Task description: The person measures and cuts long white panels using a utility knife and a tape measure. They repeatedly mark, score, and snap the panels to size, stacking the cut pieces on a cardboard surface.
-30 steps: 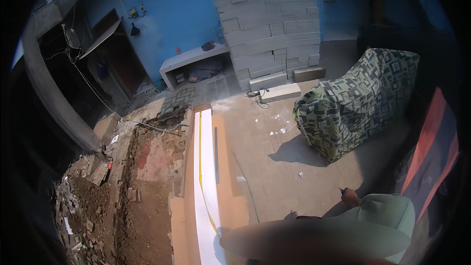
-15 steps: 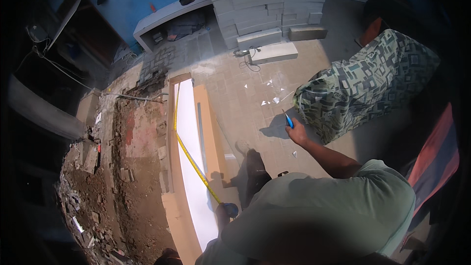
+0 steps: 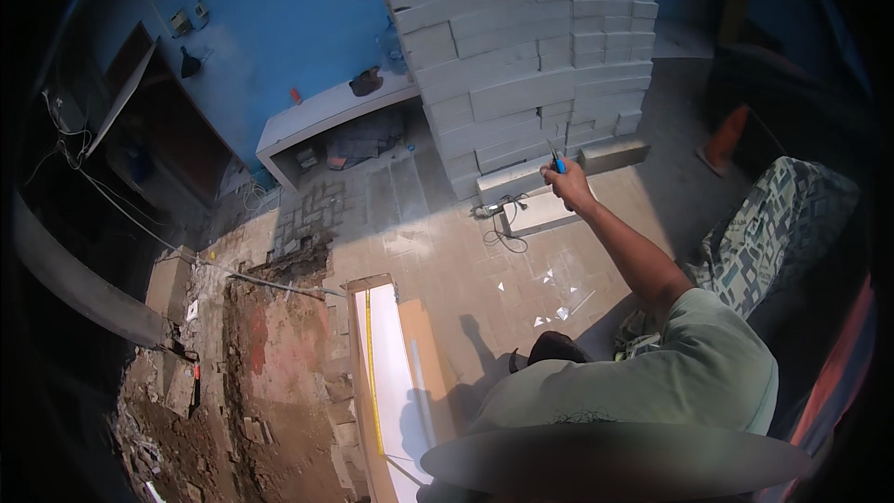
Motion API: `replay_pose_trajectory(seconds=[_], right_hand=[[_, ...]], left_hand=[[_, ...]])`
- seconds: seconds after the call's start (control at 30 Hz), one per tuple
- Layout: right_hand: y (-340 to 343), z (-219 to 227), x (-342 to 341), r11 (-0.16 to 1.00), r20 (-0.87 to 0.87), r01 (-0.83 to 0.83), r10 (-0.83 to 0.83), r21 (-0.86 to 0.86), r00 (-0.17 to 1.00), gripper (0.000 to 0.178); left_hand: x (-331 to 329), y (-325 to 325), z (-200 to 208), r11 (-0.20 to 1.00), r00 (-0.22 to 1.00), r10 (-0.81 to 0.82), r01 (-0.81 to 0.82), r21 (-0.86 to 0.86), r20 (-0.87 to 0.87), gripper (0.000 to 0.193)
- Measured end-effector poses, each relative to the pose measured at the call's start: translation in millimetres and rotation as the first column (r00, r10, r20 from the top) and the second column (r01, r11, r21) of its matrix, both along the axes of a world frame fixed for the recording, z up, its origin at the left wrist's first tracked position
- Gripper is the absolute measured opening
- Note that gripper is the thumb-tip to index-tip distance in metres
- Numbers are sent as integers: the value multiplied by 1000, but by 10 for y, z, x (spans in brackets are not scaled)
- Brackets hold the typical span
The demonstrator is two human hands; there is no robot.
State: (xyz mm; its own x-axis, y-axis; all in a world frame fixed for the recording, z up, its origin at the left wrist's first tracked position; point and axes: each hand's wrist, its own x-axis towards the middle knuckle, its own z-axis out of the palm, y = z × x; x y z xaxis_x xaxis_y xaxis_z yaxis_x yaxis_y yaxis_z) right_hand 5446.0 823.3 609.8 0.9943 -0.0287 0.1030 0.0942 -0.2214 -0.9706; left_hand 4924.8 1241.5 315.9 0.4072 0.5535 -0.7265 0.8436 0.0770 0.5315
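Note:
My right hand (image 3: 568, 188) is stretched out forward, its fingers closed around a utility knife (image 3: 559, 166) with a blue handle and a thin tip pointing up and away. In the head view it hangs in front of the stacked pale blocks, apart from them as far as I can tell. A yellow tape measure blade (image 3: 372, 363) lies lengthwise along a long white panel (image 3: 407, 401), which rests on brown cardboard (image 3: 435, 354). My left hand is hidden at the lower edge, behind a blurred dark brim, and the tape's case is out of sight.
Pale blocks (image 3: 517, 47) rise in a tall stack ahead, with a cable (image 3: 507, 233) by loose blocks at its foot. White scraps (image 3: 548, 277) litter the paving. Left lies a dug-out strip of rubble (image 3: 279, 354); right, a patterned cloth cover (image 3: 778, 224) and orange cone (image 3: 722, 142).
My right hand has reached forward and up with the utility knife. The view has tilted up toward the block stack. My left hand, earlier at the tape measure's case, has dropped from sight.

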Motion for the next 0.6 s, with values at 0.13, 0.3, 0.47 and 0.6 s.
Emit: replay_pose_trajectory(seconds=[0.13,0.3,0.47,0.6], right_hand=[[192,1162,2141,994,134,25,-39,108,990,22],[212,2773,4947,994,464,110,-96,-3,881,31],[312,4355,7386,962,637,264,-158,-74,754,48],[1403,4361,8380,977,640,102,42,-187,767,47]], left_hand=[[1894,376,128,999,989,4,-8,31,150,36],[3403,417,39,973,957,227,-232,8,179,37],[3303,-491,374,562,562,826,-818,-121,41,38],[2594,-1904,456,-111,-123,991,-976,-189,53,39]])
